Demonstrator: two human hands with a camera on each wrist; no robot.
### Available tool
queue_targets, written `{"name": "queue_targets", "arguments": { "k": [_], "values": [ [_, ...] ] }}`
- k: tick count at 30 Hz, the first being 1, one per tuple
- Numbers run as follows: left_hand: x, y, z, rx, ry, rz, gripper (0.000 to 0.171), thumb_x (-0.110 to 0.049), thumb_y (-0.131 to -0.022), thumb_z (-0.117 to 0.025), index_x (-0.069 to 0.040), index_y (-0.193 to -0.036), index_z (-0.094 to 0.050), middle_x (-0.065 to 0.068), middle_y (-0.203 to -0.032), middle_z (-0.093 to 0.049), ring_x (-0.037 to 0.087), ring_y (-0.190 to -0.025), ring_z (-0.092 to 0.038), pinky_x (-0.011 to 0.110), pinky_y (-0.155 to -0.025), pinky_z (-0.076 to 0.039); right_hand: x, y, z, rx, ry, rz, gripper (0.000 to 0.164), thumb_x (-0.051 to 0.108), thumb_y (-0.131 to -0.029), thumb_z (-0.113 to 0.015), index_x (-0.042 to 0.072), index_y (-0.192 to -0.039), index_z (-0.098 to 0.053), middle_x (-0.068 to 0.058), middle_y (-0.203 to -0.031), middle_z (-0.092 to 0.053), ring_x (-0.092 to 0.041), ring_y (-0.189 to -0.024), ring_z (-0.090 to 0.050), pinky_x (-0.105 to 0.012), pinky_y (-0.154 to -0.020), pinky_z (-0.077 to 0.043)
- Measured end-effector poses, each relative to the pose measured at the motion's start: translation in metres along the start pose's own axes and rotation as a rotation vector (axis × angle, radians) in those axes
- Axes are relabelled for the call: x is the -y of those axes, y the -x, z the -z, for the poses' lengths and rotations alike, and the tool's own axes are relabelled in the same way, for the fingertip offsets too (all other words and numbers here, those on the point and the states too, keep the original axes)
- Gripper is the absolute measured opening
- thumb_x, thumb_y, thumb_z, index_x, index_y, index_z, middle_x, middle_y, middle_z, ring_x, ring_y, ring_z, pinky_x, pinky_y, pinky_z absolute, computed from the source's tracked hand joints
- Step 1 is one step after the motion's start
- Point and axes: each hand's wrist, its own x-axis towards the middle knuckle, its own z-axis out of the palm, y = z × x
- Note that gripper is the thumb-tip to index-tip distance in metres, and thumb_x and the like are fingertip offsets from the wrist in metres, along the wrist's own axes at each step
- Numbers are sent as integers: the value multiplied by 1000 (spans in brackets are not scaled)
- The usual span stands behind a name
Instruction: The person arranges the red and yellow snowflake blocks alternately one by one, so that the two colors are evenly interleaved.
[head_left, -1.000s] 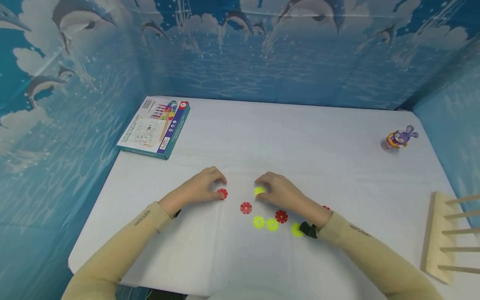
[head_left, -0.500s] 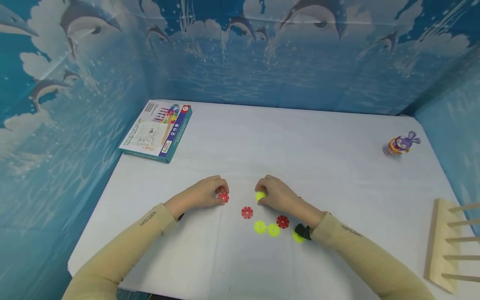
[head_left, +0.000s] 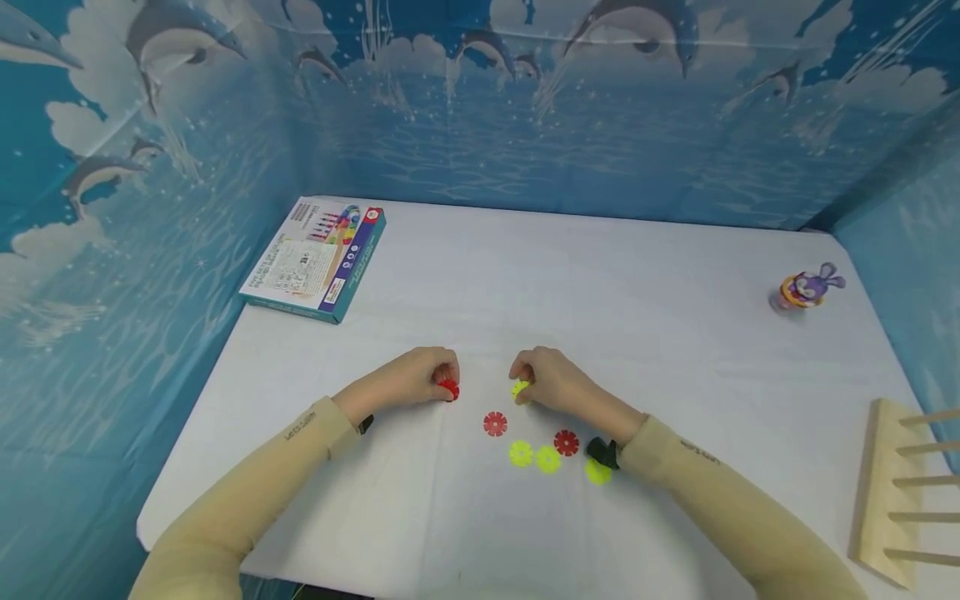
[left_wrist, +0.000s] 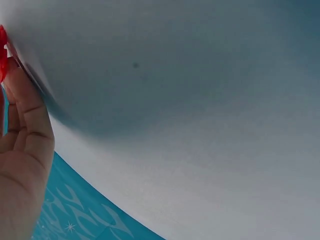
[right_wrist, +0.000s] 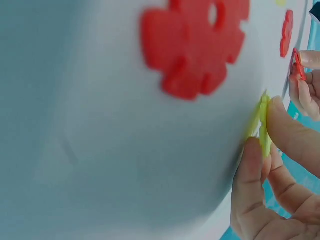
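Note:
My left hand pinches a red notched, flower-shaped plastic disc between thumb and fingers, tilted up at the table top. In the left wrist view only an edge of this red disc shows at the border. To its right, my right hand pinches a yellow disc of the same kind. The right wrist view has this yellow disc almost edge-on between thumb and fingertips. Between the hands and nearer the body lie a loose red disc and another red disc.
Several yellow discs lie nearer the front, among them one yellow disc and one partly behind the right wrist's black camera. A flat box lies back left. A purple rabbit figure and a wooden pegged rack stand at right.
The left fingers have closed in on the red disc and tipped it up from lying flat. The right hand's fingers have likewise closed on the yellow disc and tilted it.

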Motion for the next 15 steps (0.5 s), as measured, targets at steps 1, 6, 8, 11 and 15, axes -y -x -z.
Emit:
{"name": "queue_targets", "arguments": {
  "k": [1, 6, 8, 11, 15],
  "values": [
    [1, -2, 1, -4, 13, -6, 17, -13, -86, -77, -16, -94, -62, -3, -85, -61, 14, -80, -54, 27, -76, -49, 0, -2, 2, 0, -17, -2, 24, 8, -80, -80, 6, -101, -69, -4, -87, -62, -16, -82, -54, -29, -76, -49],
    [4, -14, 12, -19, 75, -9, 12, -13, -88, -73, -14, -92, -62, -2, -82, -66, 12, -74, -57, 26, -74, -50, 4, -16, 9, -11, -103, -13, 21, 9, -82, -79, 7, -101, -70, -3, -88, -67, -15, -80, -59, -27, -74, -49],
    [5, -21, 19, -25, 99, 11, 11, -13, -89, -73, -12, -93, -63, 0, -84, -67, 13, -75, -58, 26, -75, -50, 8, -25, 11, -30, -132, -17, 19, 11, -82, -79, 8, -100, -71, -4, -89, -68, -15, -81, -60, -27, -74, -50],
    [8, -31, 29, -36, 117, 48, 11, -14, -89, -73, -11, -96, -64, 2, -87, -68, 14, -78, -59, 27, -78, -51, 15, -41, 13, -65, -170, -31, 19, 13, -83, -79, 8, -99, -71, -4, -91, -68, -16, -83, -61, -27, -76, -49],
    [13, -43, 40, -48, 115, 103, 13, -13, -89, -73, -8, -99, -66, 5, -89, -69, 15, -81, -60, 29, -83, -51, 23, -61, 16, -97, -202, -61, 19, 16, -85, -78, 8, -101, -71, -5, -93, -67, -17, -84, -59, -26, -76, -47]
  ]
}}
